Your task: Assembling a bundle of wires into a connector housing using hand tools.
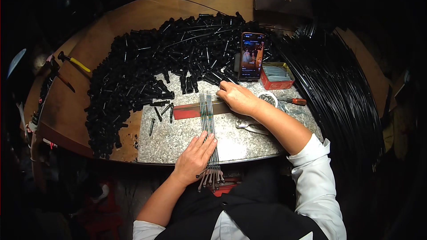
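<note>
A row of thin, shiny rods [211, 144] lies side by side across a speckled stone slab [164, 140]. Their knobbed lower ends stick out past the table's front edge. My left hand [195, 155] lies on the row's left side with its fingers stretched flat. Under the upper part of the rods is a long red and grey bar [186, 111]. My right hand [238, 98] is just right of the rods' far ends, above the bar, with its fingers curled together. Whatever is in those fingers is hidden.
Black tubular parts [133, 62] are heaped behind and left of the slab. A phone [251, 58] stands upright beside a red box of thin pieces [276, 82]. Near my right forearm are a white round container [268, 96], pliers [249, 126] and a screwdriver [297, 101]. Long black rods [342, 89] fill the right.
</note>
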`<action>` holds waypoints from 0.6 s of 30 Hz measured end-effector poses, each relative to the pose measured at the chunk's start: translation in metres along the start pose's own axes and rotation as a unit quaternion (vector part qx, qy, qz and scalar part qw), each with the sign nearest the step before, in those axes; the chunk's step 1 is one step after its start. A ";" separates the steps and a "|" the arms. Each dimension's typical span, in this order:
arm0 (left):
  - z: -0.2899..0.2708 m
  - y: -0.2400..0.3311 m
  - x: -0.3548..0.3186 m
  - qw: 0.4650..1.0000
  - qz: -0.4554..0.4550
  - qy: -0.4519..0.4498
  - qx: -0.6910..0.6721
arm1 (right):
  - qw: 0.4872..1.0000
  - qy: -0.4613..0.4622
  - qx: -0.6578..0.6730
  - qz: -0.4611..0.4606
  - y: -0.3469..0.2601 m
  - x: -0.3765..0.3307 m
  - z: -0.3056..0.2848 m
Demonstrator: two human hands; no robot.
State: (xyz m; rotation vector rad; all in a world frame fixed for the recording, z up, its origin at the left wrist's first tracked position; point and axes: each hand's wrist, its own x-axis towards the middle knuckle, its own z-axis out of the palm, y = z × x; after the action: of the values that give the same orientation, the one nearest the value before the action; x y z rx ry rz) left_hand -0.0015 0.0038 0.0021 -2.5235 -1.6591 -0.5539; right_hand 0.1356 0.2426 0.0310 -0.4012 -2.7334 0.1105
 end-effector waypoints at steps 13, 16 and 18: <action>-0.001 0.001 0.001 1.000 0.002 0.003 0.001 | 0.999 0.011 -0.039 -0.005 -0.005 0.003 -0.004; 0.000 0.000 0.001 1.000 0.001 0.004 0.002 | 0.999 0.032 -0.035 -0.013 -0.006 0.004 -0.003; 0.001 0.000 0.001 1.000 0.002 0.006 0.001 | 0.998 0.046 -0.029 -0.014 -0.006 0.005 -0.004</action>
State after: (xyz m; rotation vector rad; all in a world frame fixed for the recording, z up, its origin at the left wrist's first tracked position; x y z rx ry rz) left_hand -0.0009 0.0045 0.0013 -2.5160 -1.6507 -0.5649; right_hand 0.1306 0.2384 0.0370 -0.3751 -2.6553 0.0042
